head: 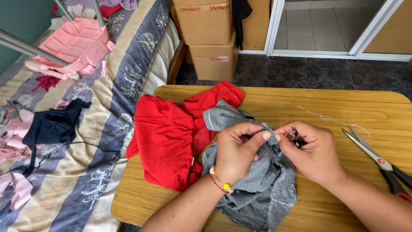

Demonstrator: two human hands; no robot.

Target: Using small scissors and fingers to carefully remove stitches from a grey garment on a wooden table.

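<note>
left hand (238,151), right hand (311,150), fingertips pinched together

Both forearms are bare, with no sleeves in view. The left hand (237,151) wears a thin red cord bracelet (221,183) at the wrist, strung with a yellow bead, a pale pink bead and a small orange one. The right hand (312,149) carries no ring, watch or band. Fingernails are short and unpainted.

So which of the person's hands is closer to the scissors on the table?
The right hand. It pinches the grey garment just left of the scissors, not touching them. The left hand grips the same cloth farther away.
</note>
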